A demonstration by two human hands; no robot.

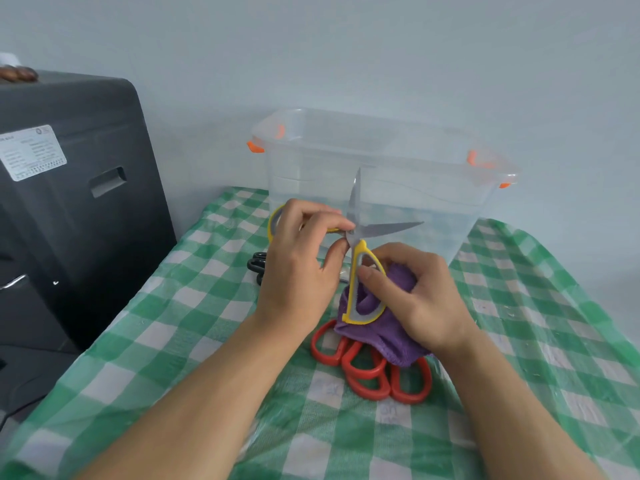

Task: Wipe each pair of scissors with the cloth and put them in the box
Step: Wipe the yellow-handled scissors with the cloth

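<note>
Now two hands hold the yellow scissors (358, 244) wide open in front of the clear box (381, 174).

Left hand (298, 261) pinches them near the blades' joint, one loop behind it at 9 o'clock. Right hand (415, 296) grips the purple cloth (377, 327) and the other loop at 6 o'clock. Red scissors (374, 372) lie under the cloth on the green checked table (173, 341). Black scissors (256, 265) peek out by the left hand.

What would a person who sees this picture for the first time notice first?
The eye falls first on the yellow scissors, held wide open at the centre by both hands: the left hand grips one handle, and the right hand holds the other handle together with the purple cloth. Just behind them stands the clear box with orange clips. Below the cloth, red scissors lie on the green checked tablecloth.
</note>
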